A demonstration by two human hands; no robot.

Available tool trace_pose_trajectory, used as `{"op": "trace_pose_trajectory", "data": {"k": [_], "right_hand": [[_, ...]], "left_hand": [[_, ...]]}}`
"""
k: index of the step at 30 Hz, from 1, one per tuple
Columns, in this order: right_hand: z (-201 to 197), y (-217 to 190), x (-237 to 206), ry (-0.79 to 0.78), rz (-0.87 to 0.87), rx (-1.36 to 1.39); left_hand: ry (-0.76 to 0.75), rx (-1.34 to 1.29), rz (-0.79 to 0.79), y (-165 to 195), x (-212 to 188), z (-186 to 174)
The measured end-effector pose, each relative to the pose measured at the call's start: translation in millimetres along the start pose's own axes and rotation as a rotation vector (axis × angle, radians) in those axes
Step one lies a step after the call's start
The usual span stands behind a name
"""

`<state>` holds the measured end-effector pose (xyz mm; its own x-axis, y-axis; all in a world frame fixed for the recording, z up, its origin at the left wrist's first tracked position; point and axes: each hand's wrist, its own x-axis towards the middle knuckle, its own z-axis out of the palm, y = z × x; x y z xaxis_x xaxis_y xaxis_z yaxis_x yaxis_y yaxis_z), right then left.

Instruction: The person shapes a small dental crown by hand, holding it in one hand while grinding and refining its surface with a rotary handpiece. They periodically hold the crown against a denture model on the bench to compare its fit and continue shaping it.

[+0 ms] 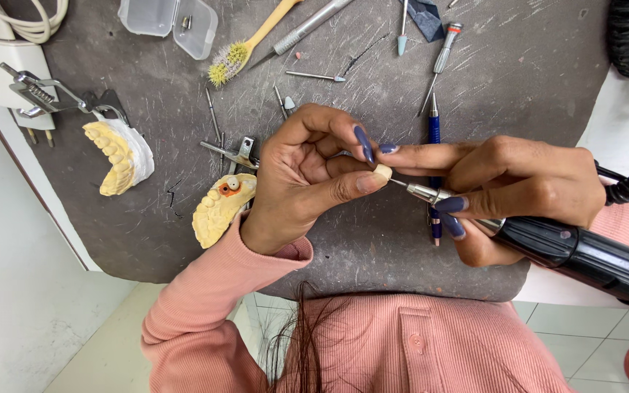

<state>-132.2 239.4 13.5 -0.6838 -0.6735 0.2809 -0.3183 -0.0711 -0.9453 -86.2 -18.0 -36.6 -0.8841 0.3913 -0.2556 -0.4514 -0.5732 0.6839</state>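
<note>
Cream tooth crown pinched by left hand; right hand grips handpiece.

A single view, from a camera worn on the person's head, looks steeply down and slightly forward over the chest. The pink ribbed shirt and a few strands of hair fill the 6 o'clock edge, so the lens sits close above the body. The dark grey table takes up most of the frame from the centre out to 12 o'clock, its near rim curving across the lower third. The left hand and right hand meet just past centre, near enough that the nails show clearly. Pale floor tiles show at 7 and 5 o'clock. There is no second view to overlap with.
</note>
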Motion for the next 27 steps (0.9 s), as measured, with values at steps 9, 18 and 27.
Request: {"op": "trace_pose_trajectory", "data": {"k": [9,18,27], "right_hand": [[0,6,-5,0.001,-0.026,-0.015],[14,14,-6,0.129,-0.094,-0.027],[8,18,-19,0.073,-0.068,0.0]], "left_hand": [[-0.01,0.025,0.036,-2,0,-2],[0.0,0.052,0.027,-5,-5,0],[0.0,0.072,0.028,-7,-6,2]]}}
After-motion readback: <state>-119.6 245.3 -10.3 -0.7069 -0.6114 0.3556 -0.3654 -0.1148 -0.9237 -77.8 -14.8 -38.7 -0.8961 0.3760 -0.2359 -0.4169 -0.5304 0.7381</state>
